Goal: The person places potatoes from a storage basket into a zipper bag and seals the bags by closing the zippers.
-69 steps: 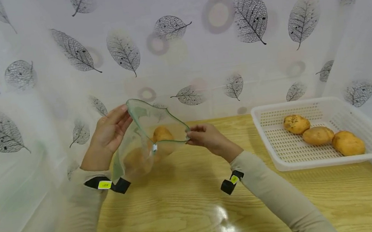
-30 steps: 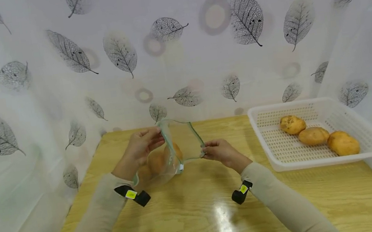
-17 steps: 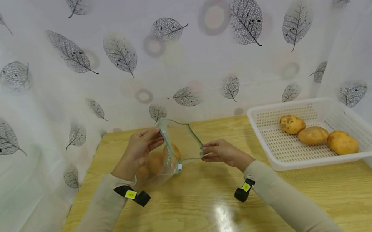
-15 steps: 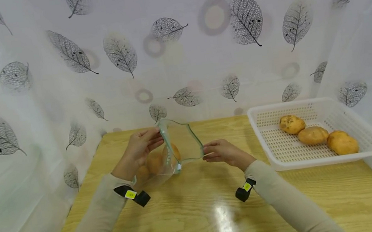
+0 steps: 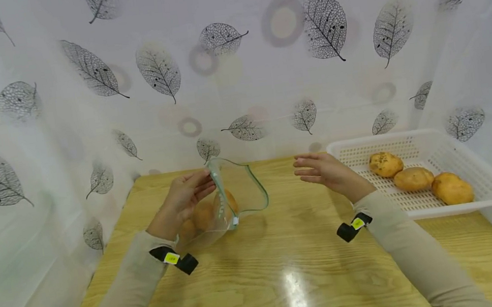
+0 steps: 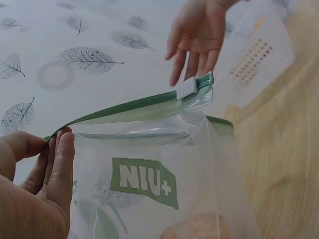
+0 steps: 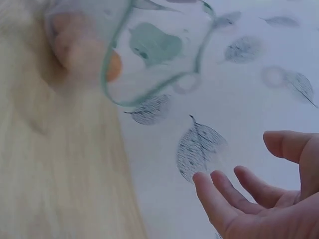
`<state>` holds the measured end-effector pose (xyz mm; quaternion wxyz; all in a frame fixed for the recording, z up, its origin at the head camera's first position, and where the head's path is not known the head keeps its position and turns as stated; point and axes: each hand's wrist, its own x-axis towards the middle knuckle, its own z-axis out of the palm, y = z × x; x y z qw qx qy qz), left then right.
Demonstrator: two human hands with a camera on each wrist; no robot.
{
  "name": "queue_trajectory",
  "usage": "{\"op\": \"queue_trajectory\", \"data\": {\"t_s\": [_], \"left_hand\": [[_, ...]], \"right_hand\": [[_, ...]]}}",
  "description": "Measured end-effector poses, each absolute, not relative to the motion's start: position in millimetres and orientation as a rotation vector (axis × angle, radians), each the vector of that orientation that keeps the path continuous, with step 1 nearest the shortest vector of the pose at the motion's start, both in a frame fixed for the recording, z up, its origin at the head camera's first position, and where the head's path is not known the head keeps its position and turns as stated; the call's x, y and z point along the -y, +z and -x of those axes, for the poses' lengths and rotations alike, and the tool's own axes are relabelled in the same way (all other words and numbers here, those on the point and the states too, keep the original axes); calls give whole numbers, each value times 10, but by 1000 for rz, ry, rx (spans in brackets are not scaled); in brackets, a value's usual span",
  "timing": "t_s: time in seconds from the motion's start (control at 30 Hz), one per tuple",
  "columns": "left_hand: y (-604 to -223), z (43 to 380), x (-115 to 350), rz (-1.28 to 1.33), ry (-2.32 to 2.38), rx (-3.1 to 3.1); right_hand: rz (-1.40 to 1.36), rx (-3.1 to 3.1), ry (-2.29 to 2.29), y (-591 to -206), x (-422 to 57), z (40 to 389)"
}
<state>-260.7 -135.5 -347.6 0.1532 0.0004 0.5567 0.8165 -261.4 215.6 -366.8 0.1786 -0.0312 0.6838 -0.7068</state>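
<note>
My left hand [image 5: 185, 198] pinches the green-edged rim of a clear zip bag [image 6: 144, 144] between thumb and fingers. The bag's mouth gapes to the right, and a white slider [image 6: 187, 88] sits near one end of its zip. Inside the bag, partly blurred by the film, lie several potatoes [image 5: 204, 216]. My right hand [image 5: 329, 173] is apart from the bag, holding nothing, its fingers extended. It hovers between the bag and a white basket [image 5: 364, 216], close to the basket's left side. Three potatoes [image 5: 414, 179] lie in a slanting row in that basket.
The wooden table [image 5: 262, 284] reaches back to a leaf-printed plastic sheet [image 5: 247, 87] that also hangs at both sides. The basket stands at the table's right, its raised rim around the potatoes.
My right hand has let go of the bag's rim and moved right, towards the basket. Earlier, both hands brought the bag lower and to the right. The left hand keeps its hold.
</note>
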Motion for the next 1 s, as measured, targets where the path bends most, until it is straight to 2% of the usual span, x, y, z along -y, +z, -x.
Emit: {"op": "queue_trajectory", "data": {"t_s": [0.5,0.8,1.0], "left_hand": [[-3488,2614,1398,-22,2353,-1553],[-3505,2618,1411,4,2358,-1551],[-3520,2615,1418,0,2367,-1548]], "right_hand": [[-383,-1736,-2297,-3449,-3249,2721],[-439,-2398,-1949,-3649,-3733,2733],[-524,-2584,-1756,-3811,-3963,2765]]}}
